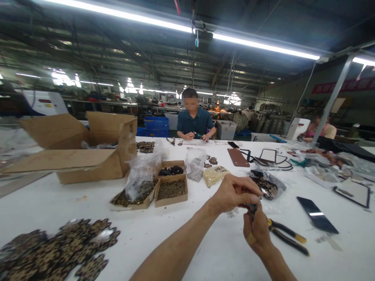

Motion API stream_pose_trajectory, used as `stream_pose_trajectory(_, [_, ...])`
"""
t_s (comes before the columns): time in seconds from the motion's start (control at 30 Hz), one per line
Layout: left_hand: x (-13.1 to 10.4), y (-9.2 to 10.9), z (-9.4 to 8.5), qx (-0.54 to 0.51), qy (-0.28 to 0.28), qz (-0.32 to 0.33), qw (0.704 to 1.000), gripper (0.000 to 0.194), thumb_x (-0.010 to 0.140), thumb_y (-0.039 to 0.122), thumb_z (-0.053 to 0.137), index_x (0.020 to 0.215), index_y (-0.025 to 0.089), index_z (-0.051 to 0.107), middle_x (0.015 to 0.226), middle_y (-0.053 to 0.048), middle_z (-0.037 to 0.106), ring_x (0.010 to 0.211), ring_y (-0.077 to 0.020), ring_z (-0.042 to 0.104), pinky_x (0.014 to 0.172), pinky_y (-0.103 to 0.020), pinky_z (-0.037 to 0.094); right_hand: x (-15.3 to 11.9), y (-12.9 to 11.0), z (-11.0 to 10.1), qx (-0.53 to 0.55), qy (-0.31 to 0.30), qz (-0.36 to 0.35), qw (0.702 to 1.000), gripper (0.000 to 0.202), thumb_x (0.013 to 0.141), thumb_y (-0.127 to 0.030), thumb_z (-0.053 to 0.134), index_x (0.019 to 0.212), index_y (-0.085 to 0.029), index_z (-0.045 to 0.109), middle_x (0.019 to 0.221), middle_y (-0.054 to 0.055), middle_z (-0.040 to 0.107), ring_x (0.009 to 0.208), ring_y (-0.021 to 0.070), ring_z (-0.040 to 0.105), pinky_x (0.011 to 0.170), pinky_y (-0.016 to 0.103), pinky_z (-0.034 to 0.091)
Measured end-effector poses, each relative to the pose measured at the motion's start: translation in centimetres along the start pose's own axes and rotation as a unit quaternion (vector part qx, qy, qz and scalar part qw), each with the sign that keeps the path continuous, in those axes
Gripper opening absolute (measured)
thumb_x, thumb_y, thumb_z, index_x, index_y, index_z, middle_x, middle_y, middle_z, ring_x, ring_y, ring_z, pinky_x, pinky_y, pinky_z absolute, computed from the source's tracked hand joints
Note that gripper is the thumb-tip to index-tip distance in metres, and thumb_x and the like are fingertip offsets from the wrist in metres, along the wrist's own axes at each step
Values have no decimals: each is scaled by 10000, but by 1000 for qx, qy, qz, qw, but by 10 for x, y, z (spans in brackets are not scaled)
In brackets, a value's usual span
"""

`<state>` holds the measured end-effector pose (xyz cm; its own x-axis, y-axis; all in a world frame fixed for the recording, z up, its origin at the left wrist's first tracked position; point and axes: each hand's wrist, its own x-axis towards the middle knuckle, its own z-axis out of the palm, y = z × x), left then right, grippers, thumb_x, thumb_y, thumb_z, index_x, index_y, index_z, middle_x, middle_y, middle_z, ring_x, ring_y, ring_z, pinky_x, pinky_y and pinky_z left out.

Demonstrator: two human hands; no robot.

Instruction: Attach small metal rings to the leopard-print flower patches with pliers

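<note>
The left hand [236, 192] and right hand [257, 230] meet above the white table [213, 253], right of centre. Between them is a small dark piece [252, 208], mostly hidden by the fingers. The left thumb and fingers are pinched together at its upper end; the right hand is curled around it from below (a yellowish strip wraps part of that hand).

Just beside the right hand lie pliers [289, 237] with black-and-yellow handles, their head out of sight behind it. Farther right is a dark glossy phone-like slab [317, 214]. Beyond the hands sits a clear bag of leopard-print pieces [268, 188]; left of that, a bag of pale yellow bits [216, 176] bears handwriting.

To the left stand 3 shallow cardboard trays: the nearer right tray [171, 201] holds small brass-coloured parts, the tray behind it holds black pieces [170, 170], and the left tray has a plastic bag [143, 173] over its contents. Leopard-print patches [49, 251] are heaped at the lower left, with a large cardboard box [93, 169] behind. Across the table, a person in a teal shirt [195, 124] works with 2 hands.
</note>
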<state>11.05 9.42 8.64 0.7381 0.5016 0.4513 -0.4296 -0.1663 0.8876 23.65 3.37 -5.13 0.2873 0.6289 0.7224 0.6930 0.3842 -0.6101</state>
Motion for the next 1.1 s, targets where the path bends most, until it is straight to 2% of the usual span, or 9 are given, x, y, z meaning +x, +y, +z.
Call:
stream_pose_trajectory(0.2, [-1,0,1,-1,8,7,1000,310,667,354,880,855,118,809,926,-128,692,732,-142,618,570,-212,459,-4,4,2,-8,-6,-5,1000,336,813,-68,476,1124,-188,514,965,92,711,838,247,699,752,381,563])
stream_pose_trajectory(0.4, [-2,-2,1,-1,19,0,1000,326,683,372,865,861,106,802,931,-131,692,703,-134,606,547,-209,437,-6,8,5,-2,-9,-11,1000,398,831,-86,478,1218,-176,465,999,111,720,853,254,716,764,398,581])
stream_pose_trajectory(0.53, [-2,-3,-1,10,29,12,999,311,700,360,852,864,101,800,919,-131,693,714,-136,608,574,-214,446,-5,2,6,-3,-4,2,1000,402,817,-96,479,1210,-178,467,962,104,731,787,252,716,723,395,588])
stream_pose_trajectory(0.73, [-1,-2,-2,28,44,-3,999,350,698,402,841,868,99,798,927,-139,701,668,-134,599,532,-217,432,-3,-9,5,26,-21,16,999,333,836,-102,465,1151,-209,474,928,81,727,808,249,721,717,384,584])
stream_pose_trajectory(0.9, [0,-4,1,36,69,-11,997,371,701,417,833,881,95,793,902,-130,700,630,-121,579,490,-206,398,-2,-10,7,57,-18,12,998,304,843,-101,456,1128,-200,492,876,60,693,747,221,689,705,373,566])
stream_pose_trajectory(1.1, [1,-8,5,22,77,-10,997,369,671,381,864,887,93,782,830,-96,677,632,-116,575,520,-208,410,-3,-9,9,61,-18,30,998,337,837,-75,452,1152,-192,479,887,61,688,760,226,682,705,373,551])
